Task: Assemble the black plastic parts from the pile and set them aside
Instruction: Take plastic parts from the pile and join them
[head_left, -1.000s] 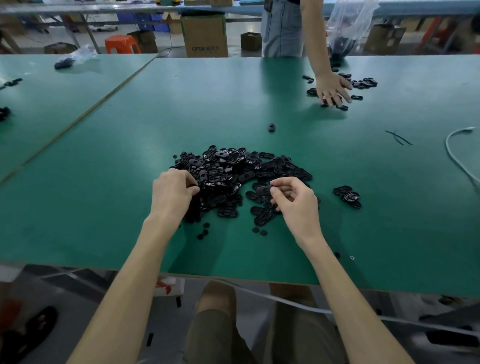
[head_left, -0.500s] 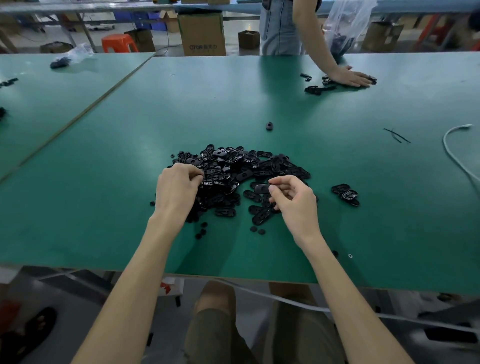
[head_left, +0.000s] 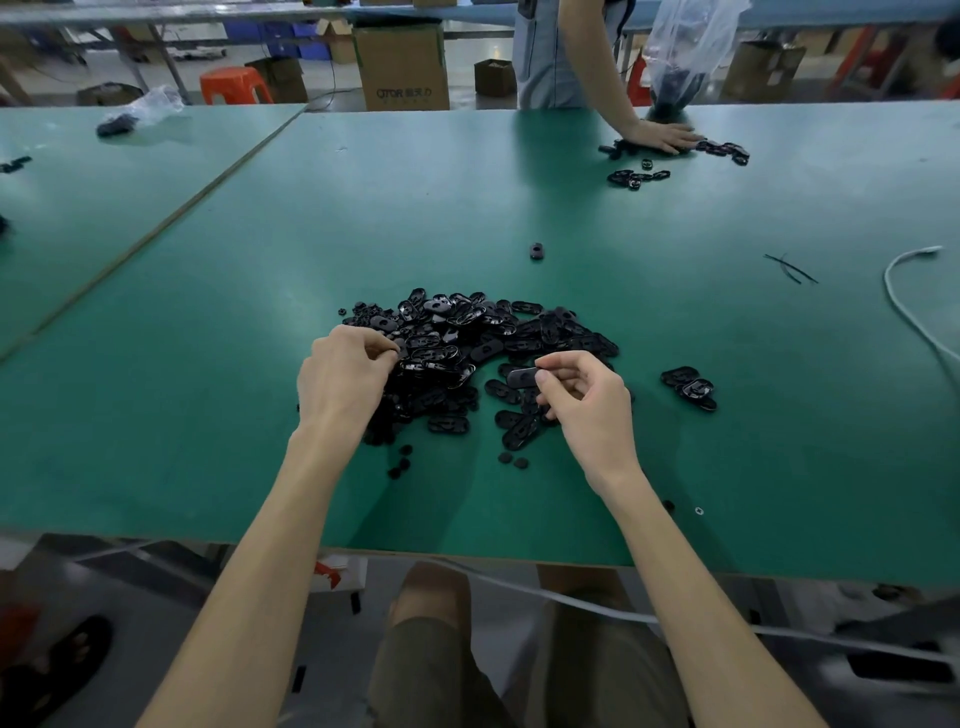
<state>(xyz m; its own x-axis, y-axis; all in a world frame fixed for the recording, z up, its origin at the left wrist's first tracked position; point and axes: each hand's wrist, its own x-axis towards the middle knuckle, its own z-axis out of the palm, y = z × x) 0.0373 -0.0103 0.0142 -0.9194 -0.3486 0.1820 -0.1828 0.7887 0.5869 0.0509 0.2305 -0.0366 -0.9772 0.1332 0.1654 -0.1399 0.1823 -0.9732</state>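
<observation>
Hands (head_left: 589, 402) pinching black parts (head_left: 522, 376), box (head_left: 400, 62) reading QTOR

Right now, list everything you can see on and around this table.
pile of parts: one, black, table centre.
set-aside parts: small cluster, black, right of the pile.
lone part: one, black, beyond the pile.
far parts: scattered, black, by another person's hand at the far edge.
tables: two, green, side by side.
cable: one, white, right edge.
cardboard box: one, brown, floor beyond.
stool: one, orange, far left.
held part: one, black, pinched in the right hand.
left hand: fingers curled at the pile's left side, contents hidden.
right hand: at the pile's right.
</observation>
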